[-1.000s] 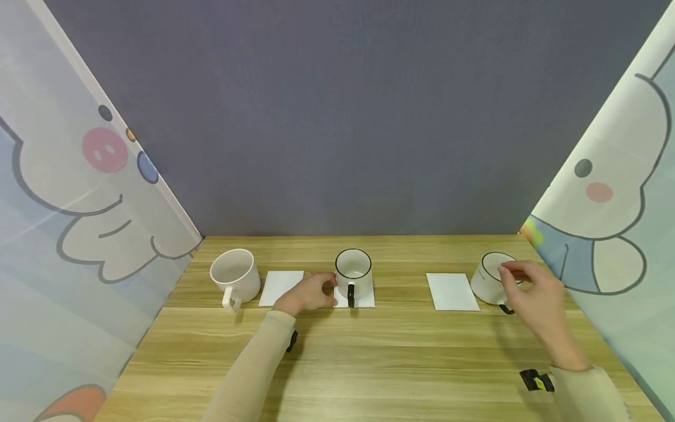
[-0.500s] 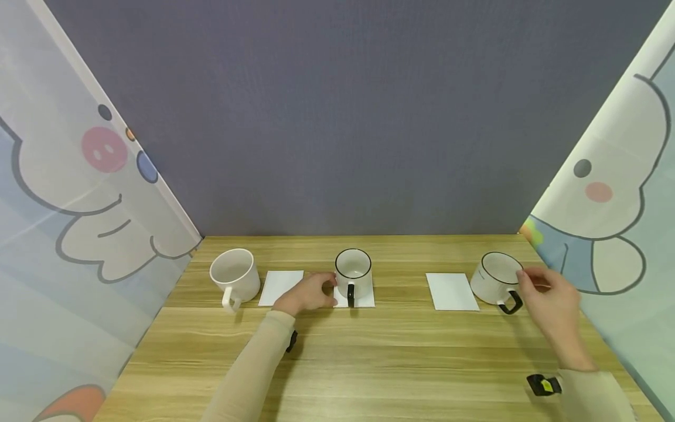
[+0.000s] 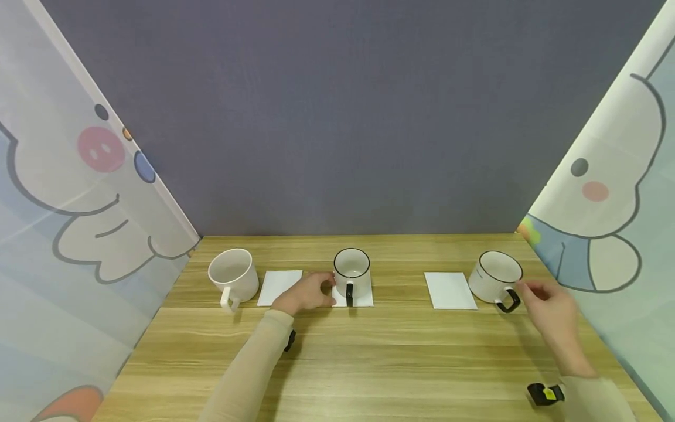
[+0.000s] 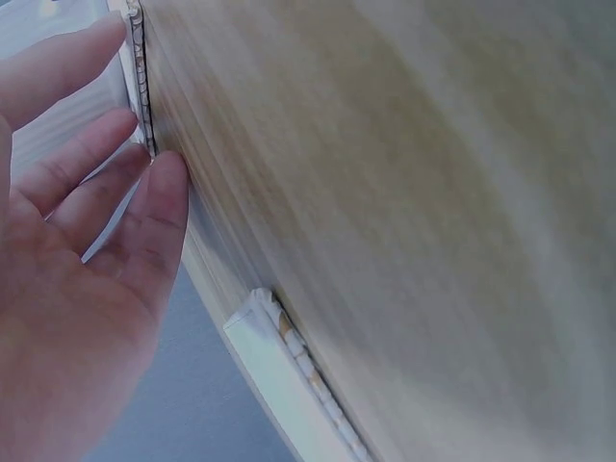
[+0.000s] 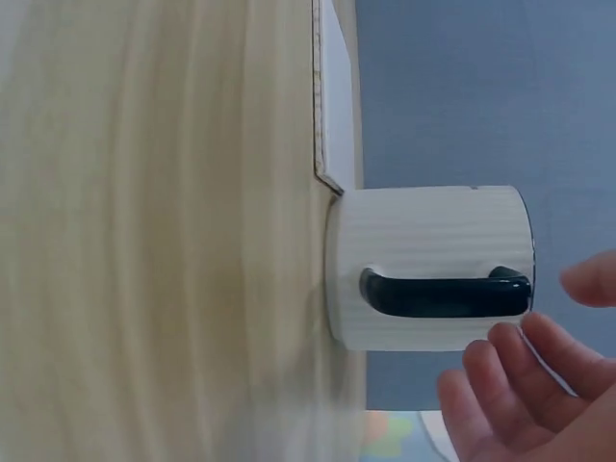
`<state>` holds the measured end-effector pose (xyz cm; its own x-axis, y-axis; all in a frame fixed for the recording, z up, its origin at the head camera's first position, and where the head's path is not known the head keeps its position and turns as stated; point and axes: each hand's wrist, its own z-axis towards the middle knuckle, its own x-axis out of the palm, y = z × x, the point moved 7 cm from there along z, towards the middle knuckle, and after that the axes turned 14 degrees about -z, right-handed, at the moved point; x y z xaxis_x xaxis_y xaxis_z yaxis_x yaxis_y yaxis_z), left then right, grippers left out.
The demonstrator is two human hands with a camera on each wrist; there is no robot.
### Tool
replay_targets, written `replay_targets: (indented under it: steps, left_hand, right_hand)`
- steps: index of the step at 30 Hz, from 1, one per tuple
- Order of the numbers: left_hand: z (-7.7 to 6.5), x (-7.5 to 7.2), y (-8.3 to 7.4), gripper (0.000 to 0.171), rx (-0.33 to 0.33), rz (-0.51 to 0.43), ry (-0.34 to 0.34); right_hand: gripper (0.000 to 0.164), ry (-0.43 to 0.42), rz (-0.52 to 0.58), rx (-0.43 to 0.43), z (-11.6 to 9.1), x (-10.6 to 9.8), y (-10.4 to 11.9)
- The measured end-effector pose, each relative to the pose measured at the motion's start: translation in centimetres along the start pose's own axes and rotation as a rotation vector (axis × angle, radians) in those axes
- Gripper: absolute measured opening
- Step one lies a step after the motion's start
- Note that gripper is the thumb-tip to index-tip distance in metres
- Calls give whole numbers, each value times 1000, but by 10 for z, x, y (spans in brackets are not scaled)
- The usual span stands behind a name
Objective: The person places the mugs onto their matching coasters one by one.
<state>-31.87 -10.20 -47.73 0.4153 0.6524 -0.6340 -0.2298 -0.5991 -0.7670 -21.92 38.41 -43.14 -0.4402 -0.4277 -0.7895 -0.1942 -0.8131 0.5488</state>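
Observation:
A white mug (image 3: 353, 269) with a black rim and black handle stands upright on the middle white square coaster (image 3: 364, 299). At that coaster's left edge is my left hand (image 3: 307, 293); in the left wrist view its fingers (image 4: 159, 207) are loosely bent by the layered edge, apparently touching it. Another black-rimmed white mug (image 3: 487, 285) stands on bare wood at the right, its black handle (image 5: 448, 296) facing me. Close beside this handle and rim, my right hand (image 3: 554, 310) has relaxed fingers and holds nothing. Any light contact with the mug is unclear.
A plain white mug (image 3: 235, 278) stands at the far left on the wooden table (image 3: 401, 363). Right of it lies a white square coaster (image 3: 276, 285). Another coaster (image 3: 450, 291) lies just left of the right mug. A grey panel (image 3: 358, 117) rises behind the table.
My right hand has drawn back from over the right mug's rim, to the right and slightly down, uncovering the handle. The left hand and the mugs stay in place.

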Motion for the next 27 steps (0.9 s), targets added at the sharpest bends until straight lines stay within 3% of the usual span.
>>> replay_targets:
  steps: [5, 8, 13, 20, 22, 27]
  left_hand:
    - [1, 0, 1, 37, 4, 8, -1]
    - [0, 1, 0, 38, 6, 9, 0]
    - [0, 0, 0, 38, -6, -7, -5]
    - [1, 1, 2, 37, -7, -9, -9]
    - [1, 1, 2, 37, -5, -15, -8]
    - [2, 2, 5, 38, -16, -28, -6]
  right_hand:
    - [51, 127, -39, 47, -4, 11, -6]
    - [55, 214, 6, 83, -7, 19, -9]
    - [46, 301, 244, 89, -9, 31, -6]
    - [26, 401, 762, 123, -10, 40, -7]
    - [26, 423, 817, 109, -10, 41, -7]
    - [26, 424, 822, 95, -9, 43, -6]
